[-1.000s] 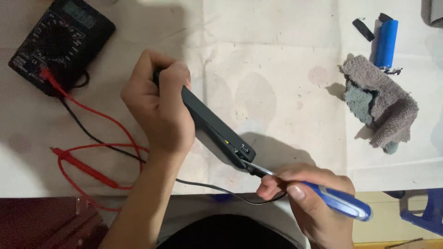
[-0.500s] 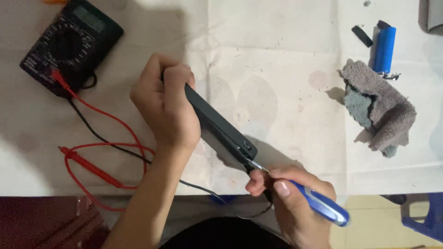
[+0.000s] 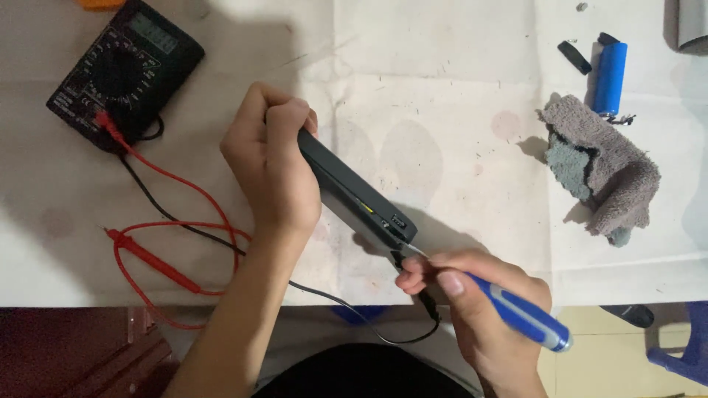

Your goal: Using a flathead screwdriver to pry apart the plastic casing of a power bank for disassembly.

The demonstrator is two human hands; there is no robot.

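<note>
Gripping a dark, flat power bank point(image 3: 354, 193), the left hand point(image 3: 269, 158) wraps its fingers around the upper end and holds it on edge, slanting down toward the person's body above the white desk point(image 3: 442, 88). The power bank's lower end, where a port and a small yellow mark show, sticks out past the left hand toward the right hand point(image 3: 479, 313). The right hand is clenched around a screwdriver point(image 3: 516, 313) with a blue and grey handle, pinched between thumb and fingers, and its thin metal tip touches the lower corner of the power bank. A black probe tip point(image 3: 428, 298) also seems to sit under the right hand's fingers, though how it is held cannot be told.

Up and to the left of the power bank lies a black multimeter point(image 3: 125, 70), well apart from it. Its red lead point(image 3: 169, 221) and black lead point(image 3: 324, 302) trail across the desk under the left forearm, the black one running on below the power bank toward the right hand. Well to the right of the power bank lies a crumpled grey cloth point(image 3: 605, 169), and above the cloth a blue battery cell point(image 3: 611, 77) with a small black piece point(image 3: 574, 57) just beside it.
</note>
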